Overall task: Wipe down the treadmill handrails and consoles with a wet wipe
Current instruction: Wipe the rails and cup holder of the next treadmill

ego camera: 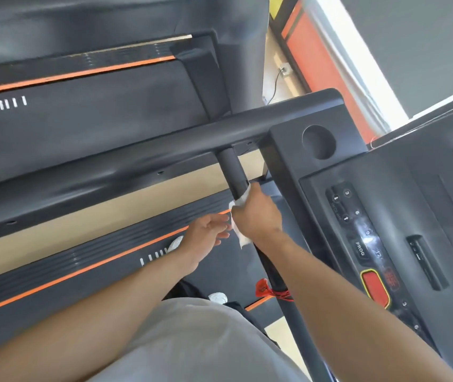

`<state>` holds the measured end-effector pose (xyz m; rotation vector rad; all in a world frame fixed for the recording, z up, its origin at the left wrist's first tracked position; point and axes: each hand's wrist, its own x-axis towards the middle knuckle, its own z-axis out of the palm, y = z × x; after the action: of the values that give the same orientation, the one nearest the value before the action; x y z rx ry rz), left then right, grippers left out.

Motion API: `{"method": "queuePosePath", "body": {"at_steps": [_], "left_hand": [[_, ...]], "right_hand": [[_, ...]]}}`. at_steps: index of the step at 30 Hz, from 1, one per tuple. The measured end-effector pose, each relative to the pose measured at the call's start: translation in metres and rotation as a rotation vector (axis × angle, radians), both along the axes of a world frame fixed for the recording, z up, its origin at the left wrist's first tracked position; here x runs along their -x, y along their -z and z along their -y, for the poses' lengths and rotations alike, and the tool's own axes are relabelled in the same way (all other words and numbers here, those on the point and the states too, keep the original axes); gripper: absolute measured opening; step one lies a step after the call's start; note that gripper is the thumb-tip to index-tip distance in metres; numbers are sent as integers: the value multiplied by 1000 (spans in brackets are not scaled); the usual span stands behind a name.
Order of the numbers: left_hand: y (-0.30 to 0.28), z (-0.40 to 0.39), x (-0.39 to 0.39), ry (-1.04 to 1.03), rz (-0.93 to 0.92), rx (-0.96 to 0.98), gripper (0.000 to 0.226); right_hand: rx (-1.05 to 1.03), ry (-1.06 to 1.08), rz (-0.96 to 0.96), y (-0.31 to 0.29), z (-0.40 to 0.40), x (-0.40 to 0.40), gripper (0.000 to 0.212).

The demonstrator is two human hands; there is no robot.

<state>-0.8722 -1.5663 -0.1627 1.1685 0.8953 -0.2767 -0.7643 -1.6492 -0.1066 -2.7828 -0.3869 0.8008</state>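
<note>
Gripping crumpled white wipe [237,213] round matte black handrail [233,169]: right hand [255,213] | left hand [206,230] released

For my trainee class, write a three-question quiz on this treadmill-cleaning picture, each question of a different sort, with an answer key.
1. True or false: the left hand grips the wet wipe.
2. Multiple choice: the right hand presses the wipe against A) the red stop button, B) the black handlebar, C) the round cup holder.
3. Fill in: the word printed on the console beside the numbered keys is ____.

Key: 1 false, it hovers open beside the wipe; 2 B; 3 PROG.
</note>
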Motion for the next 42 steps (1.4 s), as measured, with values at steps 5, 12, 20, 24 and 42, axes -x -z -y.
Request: {"method": "queuePosePath", "body": {"at_steps": [5,12,20,24,42], "left_hand": [[9,-35,10,54,-97,-5,19],[14,-54,17,168,-155,-17,16],[2,-36,0,393,-75,-147,16],[1,-16,15,464,-67,-216,15],[-43,134,131,435,169,-283,17]], "right_hand": [[-476,364,-704,2,-13,-46,42],[-100,101,-139,-4,-37,-25,11],[36,87,4,-20,-4,9,11],[109,129,-31,-26,25,30,5],[-447,311,171,-75,217,124,23]]}}
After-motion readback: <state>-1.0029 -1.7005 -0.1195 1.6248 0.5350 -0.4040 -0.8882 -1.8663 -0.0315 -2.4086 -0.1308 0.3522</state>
